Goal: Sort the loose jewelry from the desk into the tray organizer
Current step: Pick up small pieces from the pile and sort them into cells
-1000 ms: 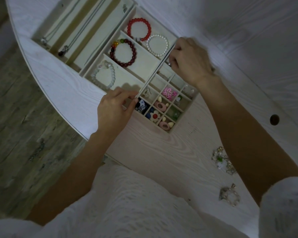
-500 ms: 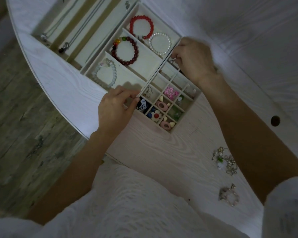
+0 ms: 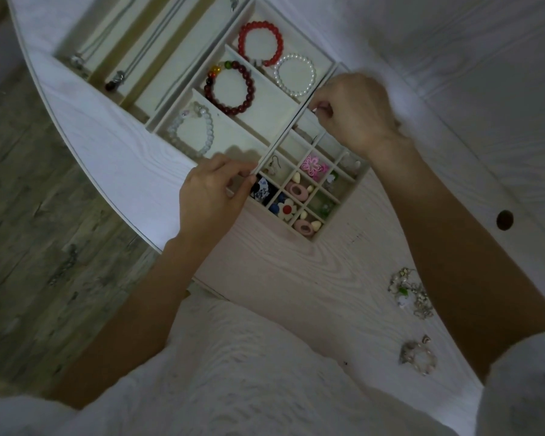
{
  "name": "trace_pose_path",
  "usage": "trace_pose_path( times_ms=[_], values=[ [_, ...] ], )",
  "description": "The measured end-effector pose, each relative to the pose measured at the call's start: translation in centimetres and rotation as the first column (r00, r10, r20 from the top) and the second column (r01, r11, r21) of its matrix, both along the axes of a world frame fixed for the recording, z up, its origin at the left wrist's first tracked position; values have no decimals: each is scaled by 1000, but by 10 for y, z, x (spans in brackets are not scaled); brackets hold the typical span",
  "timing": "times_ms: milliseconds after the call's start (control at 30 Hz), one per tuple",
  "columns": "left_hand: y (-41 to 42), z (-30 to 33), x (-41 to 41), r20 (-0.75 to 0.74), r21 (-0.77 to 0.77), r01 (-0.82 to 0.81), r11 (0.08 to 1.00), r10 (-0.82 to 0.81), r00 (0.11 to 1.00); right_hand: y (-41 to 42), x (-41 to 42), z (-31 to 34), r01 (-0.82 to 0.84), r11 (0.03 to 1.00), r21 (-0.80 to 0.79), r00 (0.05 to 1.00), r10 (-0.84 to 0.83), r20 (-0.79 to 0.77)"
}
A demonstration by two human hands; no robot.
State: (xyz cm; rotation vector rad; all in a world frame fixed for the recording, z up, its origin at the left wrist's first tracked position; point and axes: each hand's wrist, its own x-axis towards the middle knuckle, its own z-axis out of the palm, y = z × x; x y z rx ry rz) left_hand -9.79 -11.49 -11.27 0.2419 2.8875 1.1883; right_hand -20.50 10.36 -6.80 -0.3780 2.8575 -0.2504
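Both hands at the pale wooden gridded tray organizer [image 3: 323, 229] on the white wood-grain tabletop [image 3: 296, 278].

The left hand [image 3: 213, 196] has a narrow grip pinching the tray's near corner; the right hand [image 3: 353, 113] pinches a tiny indistinct piece over a far compartment. Two loose beaded jewelry clusters [image 3: 411, 294] lie near the right forearm, well apart from the tray.
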Motion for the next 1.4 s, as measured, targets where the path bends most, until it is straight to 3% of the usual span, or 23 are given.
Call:
trace_pose_path(
  times_ms=[100, 233, 467, 867, 933, 1033, 1133, 1300, 1400],
  values=[
    [0, -1, 0, -7, 12, -4, 1000, 4, 1000, 5, 4, 1, 61, 996, -71, 998, -62, -14],
    [0, -1, 0, 2, 9, -4, 1000, 4, 1000, 8, 1, -9, 104, 993, -51, 991, -107, -75],
    [0, 0, 0, 12, -9, -3, 1000, 3, 1000, -2, 1, -22, 124, 985, 117, 980, -103, -170],
    [0, 2, 0, 17, -19, -2, 1000, 2, 1000, -7, 8, -23, 231, 968, 95, 949, -203, -243],
    [0, 3, 0, 18, -48, -6, 999, 7, 1000, -8, 11, -15, 273, 962, 30, 939, -260, -224],
    [3, 7, 1, -42, -140, -15, 990, 10, 999, -5, 27, 1, 357, 909, -217, 905, -393, -160],
    [15, 15, 4, -146, -170, 70, 983, -95, 985, 10, 70, 15, 362, 844, -395, 886, -444, -136],
    [61, 26, 23, -96, -218, 391, 894, -418, 903, 53, 193, 16, 554, 778, -295, 769, -615, -176],
    [81, 24, 35, -28, -285, 438, 853, -464, 885, 76, 263, 10, 772, 611, -176, 601, -792, -112]
  ],
)
